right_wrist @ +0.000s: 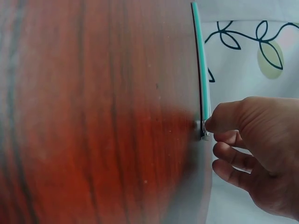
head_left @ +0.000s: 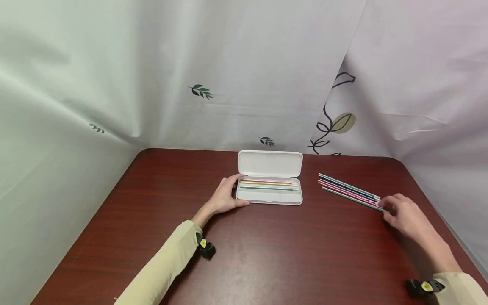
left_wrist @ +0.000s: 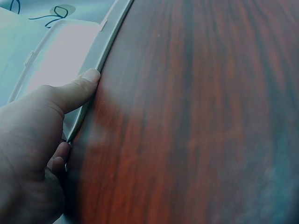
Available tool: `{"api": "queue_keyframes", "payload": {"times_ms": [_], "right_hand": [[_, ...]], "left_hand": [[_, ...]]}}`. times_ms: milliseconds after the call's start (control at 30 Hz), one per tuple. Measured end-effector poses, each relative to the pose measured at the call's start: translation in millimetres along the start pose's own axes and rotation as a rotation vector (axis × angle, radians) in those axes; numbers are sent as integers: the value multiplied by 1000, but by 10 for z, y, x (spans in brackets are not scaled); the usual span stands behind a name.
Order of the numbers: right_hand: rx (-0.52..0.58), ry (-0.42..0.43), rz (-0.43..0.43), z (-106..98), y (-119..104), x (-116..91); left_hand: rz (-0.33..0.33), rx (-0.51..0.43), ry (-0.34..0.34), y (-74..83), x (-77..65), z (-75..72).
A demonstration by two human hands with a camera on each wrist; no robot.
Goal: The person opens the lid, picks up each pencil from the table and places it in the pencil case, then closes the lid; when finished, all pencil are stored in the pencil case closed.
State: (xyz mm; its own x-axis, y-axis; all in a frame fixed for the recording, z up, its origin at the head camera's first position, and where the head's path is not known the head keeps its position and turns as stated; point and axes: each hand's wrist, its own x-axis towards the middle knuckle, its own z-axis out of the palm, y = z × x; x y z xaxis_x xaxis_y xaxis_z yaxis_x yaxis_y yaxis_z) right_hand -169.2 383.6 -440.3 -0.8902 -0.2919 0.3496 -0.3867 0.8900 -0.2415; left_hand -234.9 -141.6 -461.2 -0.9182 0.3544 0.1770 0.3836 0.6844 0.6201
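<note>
A white pencil case [head_left: 291, 196] lies with its lid [head_left: 270, 163] raised. Several coloured pencils [head_left: 267, 183] rest in its rear compartment. My left hand [head_left: 225, 197] grips the case's left end, the thumb along the front edge and the fingers around the back corner. To the right of the case, several pencils [head_left: 343, 185] lie side by side on the table, slanting toward my right hand [head_left: 408, 216]. That hand's thumb and forefinger pinch the end of the nearest one, a green pencil [right_wrist: 202, 70]; its other fingers curl loosely, and the forefinger is partly hidden behind the thumb.
Everything sits on a dark red wood-grain table [head_left: 267, 254] with rounded back corners. A pale curtain [head_left: 244, 63] with leaf prints hangs around its back and sides. The right hand is near the table's right edge.
</note>
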Motion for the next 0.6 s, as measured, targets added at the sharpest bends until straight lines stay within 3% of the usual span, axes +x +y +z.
{"api": "queue_keyframes", "payload": {"times_ms": [267, 600], "right_hand": [[5, -11, 7, 25, 6, 3], [24, -82, 58, 3, -3, 24]], "left_hand": [[6, 4, 3, -4, 10, 4], [5, 8, 3, 11, -1, 0]]}}
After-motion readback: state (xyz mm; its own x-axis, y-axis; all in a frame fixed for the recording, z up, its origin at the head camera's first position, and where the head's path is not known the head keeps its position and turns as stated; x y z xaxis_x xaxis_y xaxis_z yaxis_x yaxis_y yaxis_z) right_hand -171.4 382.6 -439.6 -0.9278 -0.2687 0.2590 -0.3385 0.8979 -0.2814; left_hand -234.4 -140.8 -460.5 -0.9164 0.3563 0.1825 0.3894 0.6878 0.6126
